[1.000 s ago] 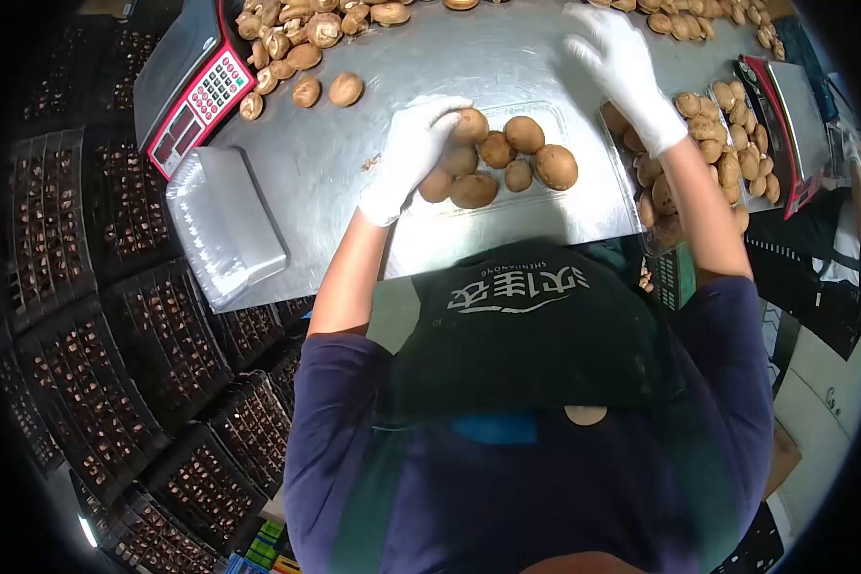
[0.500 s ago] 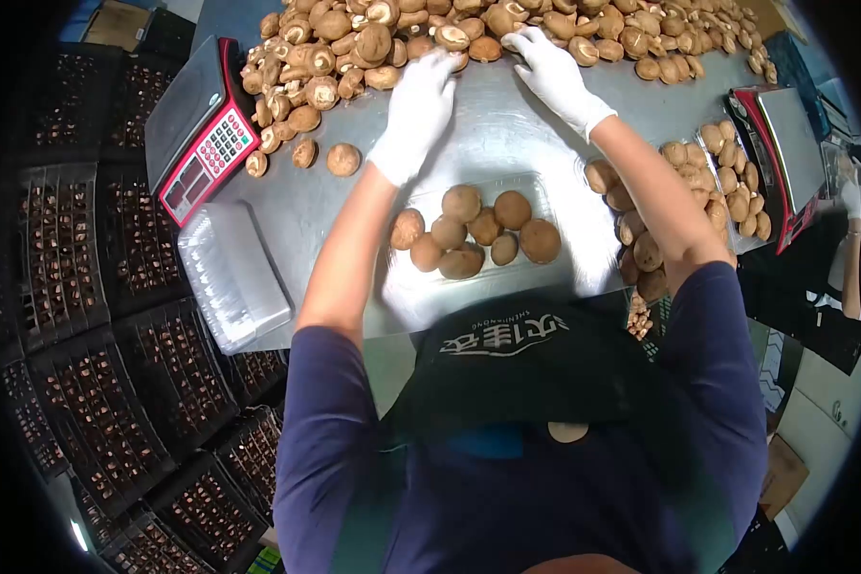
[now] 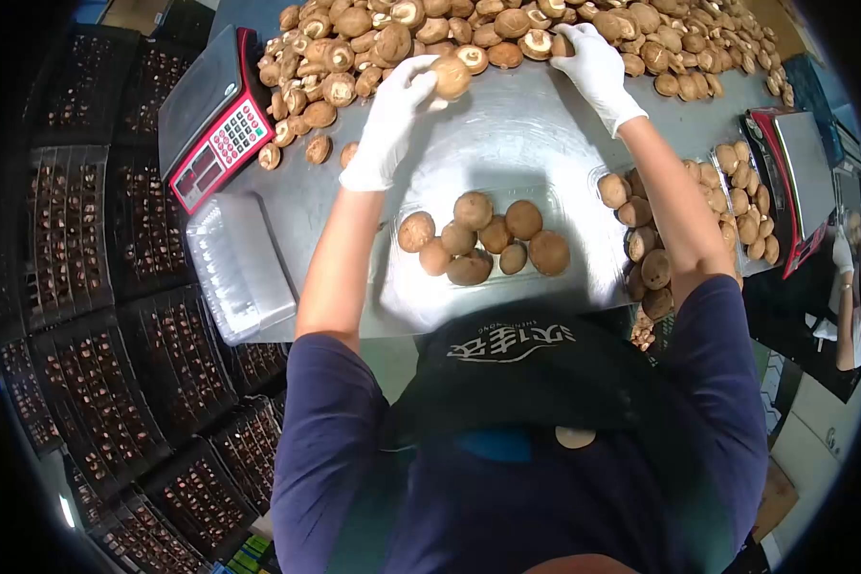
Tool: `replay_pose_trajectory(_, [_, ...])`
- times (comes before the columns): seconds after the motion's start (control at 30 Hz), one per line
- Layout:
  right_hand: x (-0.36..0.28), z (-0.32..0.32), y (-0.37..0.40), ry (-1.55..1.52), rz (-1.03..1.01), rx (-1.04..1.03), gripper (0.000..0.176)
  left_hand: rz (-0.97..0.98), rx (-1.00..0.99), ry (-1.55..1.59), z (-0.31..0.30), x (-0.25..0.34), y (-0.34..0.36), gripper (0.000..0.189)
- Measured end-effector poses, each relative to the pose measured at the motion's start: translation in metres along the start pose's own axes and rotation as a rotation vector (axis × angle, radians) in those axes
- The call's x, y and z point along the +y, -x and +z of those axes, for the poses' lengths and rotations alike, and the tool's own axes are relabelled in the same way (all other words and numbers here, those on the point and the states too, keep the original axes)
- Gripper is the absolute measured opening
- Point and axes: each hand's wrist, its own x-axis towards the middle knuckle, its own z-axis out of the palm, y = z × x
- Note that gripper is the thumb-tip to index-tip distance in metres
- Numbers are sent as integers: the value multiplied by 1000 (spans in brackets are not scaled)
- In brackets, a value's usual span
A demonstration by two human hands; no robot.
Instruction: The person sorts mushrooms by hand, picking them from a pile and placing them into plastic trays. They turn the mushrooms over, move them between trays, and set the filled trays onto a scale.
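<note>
My left hand (image 3: 389,117), in a white glove, holds a brown mushroom (image 3: 450,76) just above the steel table (image 3: 517,134), near the edge of a big mushroom pile (image 3: 507,29). My right hand (image 3: 591,63), also gloved, rests on the pile's near edge with its fingers on a mushroom; whether it grips one I cannot tell. Closer to me stands a clear plastic tray (image 3: 421,287) with several mushrooms (image 3: 484,239) in it.
A red and grey scale (image 3: 215,115) stands at the left, with a stack of clear trays (image 3: 239,268) below it. A second scale (image 3: 799,177) and filled trays of mushrooms (image 3: 727,201) are at the right. Black crates (image 3: 115,364) of mushrooms lie below the table on the left.
My left hand left the tray, reached to the pile and now lifts a mushroom. My right hand moved left and farther onto the pile.
</note>
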Motion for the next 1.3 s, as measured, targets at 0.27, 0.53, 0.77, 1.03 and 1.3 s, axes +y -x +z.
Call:
replay_pose_trajectory(0.27, [-72, -89, 49, -1262, 386, -641, 46, -120, -35, 401, -20, 3, 104, 42])
replay_pose_trajectory(0.53, [-97, -120, 126, -941, 267, -530, 38, -68, 20, -328, 5, -27, 150, 42])
replay_pose_trajectory(0.77, [-103, -111, 161, -648, 199, -434, 46, 337, -48, -1145, 7, -22, 147, 38])
replay_pose_trajectory(1.03, [-101, -94, 171, -329, 11, -340, 39, 231, 62, -821, 4, -41, 142, 27])
replay_pose_trajectory(1.3, [-99, -91, 170, -372, 27, -351, 38, 240, 47, -1032, 17, -27, 151, 28])
